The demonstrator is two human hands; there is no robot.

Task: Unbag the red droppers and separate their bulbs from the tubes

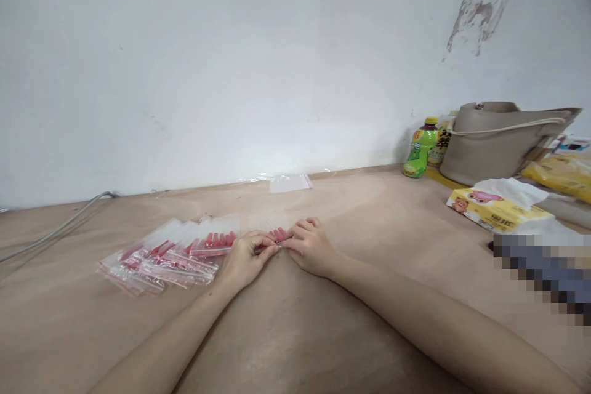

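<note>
Both hands meet at the middle of the brown table, pinching the near edge of a clear zip bag [268, 221] with red pieces inside. My left hand [247, 258] has its thumb and fingers closed on the left part of that edge. On the right part, my right hand [309, 247] is closed in the same way, its fingertips close to those of my left hand. The hands partly hide the bag's near side. Just left of my left hand lies an overlapping pile of clear zip bags [170, 258], also with red pieces in them.
A flat clear bag [290, 183] lies by the wall. At the back right stand a green bottle [417, 151] and a grey-beige handbag [489, 141]. A yellow tissue box [503, 212] and a pixelated dark object [545, 268] are nearer. A grey cable [60, 228] crosses the left side.
</note>
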